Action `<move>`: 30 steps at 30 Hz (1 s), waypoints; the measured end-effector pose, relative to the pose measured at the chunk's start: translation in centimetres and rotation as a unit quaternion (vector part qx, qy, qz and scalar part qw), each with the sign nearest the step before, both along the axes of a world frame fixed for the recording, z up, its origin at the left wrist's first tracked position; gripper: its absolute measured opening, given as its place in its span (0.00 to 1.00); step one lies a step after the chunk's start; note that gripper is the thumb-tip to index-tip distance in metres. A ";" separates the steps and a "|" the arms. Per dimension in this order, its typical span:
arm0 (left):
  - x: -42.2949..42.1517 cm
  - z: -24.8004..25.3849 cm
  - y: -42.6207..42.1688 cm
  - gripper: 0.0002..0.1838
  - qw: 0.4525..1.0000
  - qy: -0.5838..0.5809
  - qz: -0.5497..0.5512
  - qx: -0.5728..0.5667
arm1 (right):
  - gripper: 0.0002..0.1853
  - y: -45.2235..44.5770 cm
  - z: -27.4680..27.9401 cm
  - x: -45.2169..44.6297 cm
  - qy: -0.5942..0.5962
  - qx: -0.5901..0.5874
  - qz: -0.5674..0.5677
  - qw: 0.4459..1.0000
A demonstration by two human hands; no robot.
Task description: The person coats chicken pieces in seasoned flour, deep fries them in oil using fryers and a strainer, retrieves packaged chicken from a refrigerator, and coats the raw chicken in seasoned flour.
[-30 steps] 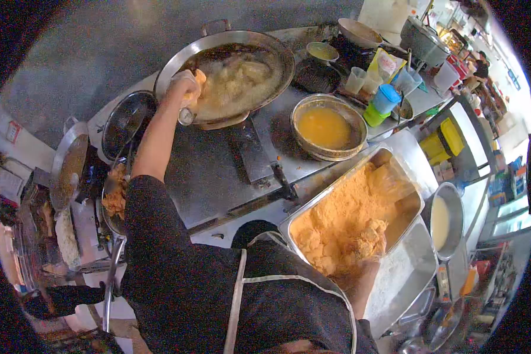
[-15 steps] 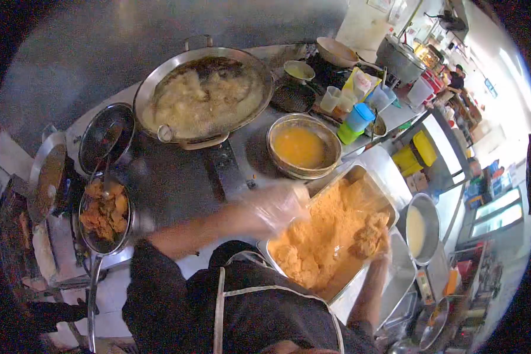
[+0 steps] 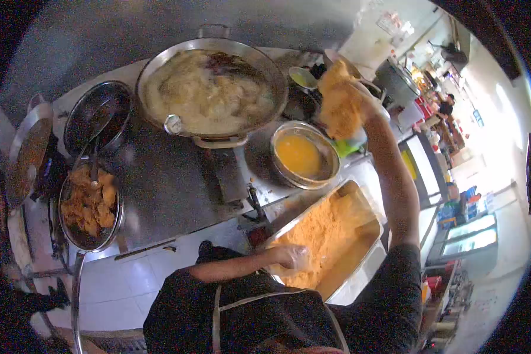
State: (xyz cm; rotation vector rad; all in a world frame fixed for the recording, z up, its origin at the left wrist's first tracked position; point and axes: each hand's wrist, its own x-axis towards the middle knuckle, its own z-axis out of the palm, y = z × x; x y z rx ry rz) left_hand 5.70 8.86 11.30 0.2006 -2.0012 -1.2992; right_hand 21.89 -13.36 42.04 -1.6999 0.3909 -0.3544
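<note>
Metal wok (image 3: 277,85) at far left; tray (image 3: 355,258) of orange coating (image 3: 315,233) at near right. Out of it, the coated piece (image 3: 338,105) is now held high at far right by the right hand (image 3: 366,101); the left hand (image 3: 292,258) is at the tray, its grip too blurred to tell.

right hand (image 3: 364,100), one: formerly low in the tray (image 3: 366,235) with a coated piece (image 3: 340,103), now up out of it, arm raised, the piece held over the far side of the counter (image 3: 159,194), beyond the bowl of yellow liquid (image 3: 301,156) and covering most of the blue and green container (image 3: 349,146) that earlier stood in plain view. left hand (image 3: 293,258), one: first at the wok (image 3: 281,79) with a coated piece, next blurred near the tray with its forearm across the counter, now at the near left side of the tray, over the orange coating (image 3: 320,237).
</note>
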 end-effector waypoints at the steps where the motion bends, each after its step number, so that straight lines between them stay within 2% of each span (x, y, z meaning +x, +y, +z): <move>1: 0.5 0.5 0.6 0.13 0.997 -0.007 -0.050 -0.056 | 0.21 0.3 -0.4 3.5 0.005 -0.029 0.004 1.000; 2: -1.2 -0.9 3.2 0.10 0.976 0.203 0.057 0.059 | 0.21 0.8 -0.9 7.0 0.008 -0.060 0.009 0.998; 3: -0.9 -2.8 3.7 0.12 0.956 0.231 0.180 -0.016 | 0.21 1.3 -1.4 10.4 0.010 -0.096 0.013 0.995; 4: -0.7 -5.0 4.2 0.16 0.913 0.243 0.317 -0.077 | 0.21 2.2 -2.1 13.6 0.014 -0.136 0.016 0.990; 5: 0.0 -5.2 5.1 0.15 0.924 0.185 0.333 0.034 | 0.21 3.0 -2.9 16.6 0.019 -0.175 0.018 0.984; 6: 1.1 -4.9 5.5 0.15 0.930 0.126 0.315 0.142 | 0.21 4.0 -3.9 19.2 0.029 -0.216 0.021 0.976; 8: 2.6 -5.0 6.6 0.14 0.917 0.108 0.311 0.227 | 0.21 6.2 -5.7 23.7 0.047 -0.299 0.032 0.952; 11: 4.5 -5.6 8.3 0.13 0.899 0.149 0.298 0.283 | 0.21 9.2 -8.4 27.9 0.085 -0.427 0.029 0.900; 15: 6.1 -5.6 10.1 0.12 0.879 0.205 0.259 0.344 | 0.21 11.8 -11.0 30.8 0.150 -0.537 0.036 0.830; 18: 6.7 -5.9 10.6 0.12 0.862 0.246 0.192 0.399 | 0.21 12.5 -10.2 31.5 0.163 -0.591 0.044 0.789; 22: 7.1 -5.0 10.0 0.12 0.825 0.277 -0.020 0.492 | 0.22 12.1 -3.6 29.6 0.117 -0.654 0.074 0.744; 23: 5.4 -4.2 10.0 0.10 0.842 0.260 0.133 0.454 | 0.22 11.6 -1.4 28.6 0.102 -0.669 0.078 0.733; 24: 3.5 -3.9 9.9 0.09 0.834 0.213 0.290 0.419 | 0.22 11.1 0.8 27.3 0.087 -0.682 0.087 0.721; 25: 2.6 -3.8 9.7 0.08 0.815 0.177 0.427 0.350 | 0.22 10.6 3.1 25.5 0.071 -0.694 0.094 0.710; 26: 1.7 -3.8 9.5 0.07 0.765 0.118 0.562 0.289 | 0.22 10.1 5.4 23.5 0.059 -0.704 0.101 0.700; 27: 1.9 -5.0 8.5 0.06 0.822 0.178 0.433 0.323 | 0.22 9.4 7.4 21.0 0.049 -0.709 0.106 0.696; 28: 2.4 -6.3 7.3 0.07 0.856 0.234 0.295 0.354 | 0.22 8.8 9.0 18.1 0.038 -0.711 0.114 0.693; 29: 2.8 -7.5 6.3 0.10 0.866 0.286 0.150 0.383 | 0.22 7.9 10.4 15.0 0.030 -0.710 0.117 0.694; 30: 2.7 -7.3 6.2 0.11 0.860 0.309 0.069 0.401 | 0.22 7.0 11.0 11.8 0.029 -0.704 0.123 0.699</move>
